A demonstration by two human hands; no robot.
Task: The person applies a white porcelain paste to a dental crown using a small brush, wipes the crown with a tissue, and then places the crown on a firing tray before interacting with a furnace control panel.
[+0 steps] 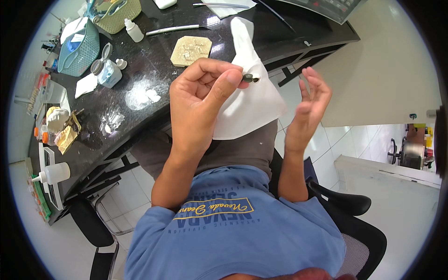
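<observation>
My left hand is raised over my lap and closed in a pinch. Between its thumb and fingertips sits a small dark greenish rounded piece, with a brownish shiny end; its exact kind is too small to make out. My right hand is held up to the right, apart from the piece, fingers loosely spread with nothing in them. Below the pinch a white cloth or paper sheet hangs from the desk edge onto my lap. Just beyond my left hand a yellowish honeycomb tray with small pegs lies on the desk.
On the black desk are a long slim tool, a white dropper bottle, an open jar, a blue-green basket and crumpled yellowish material. Armrest stands by my right elbow.
</observation>
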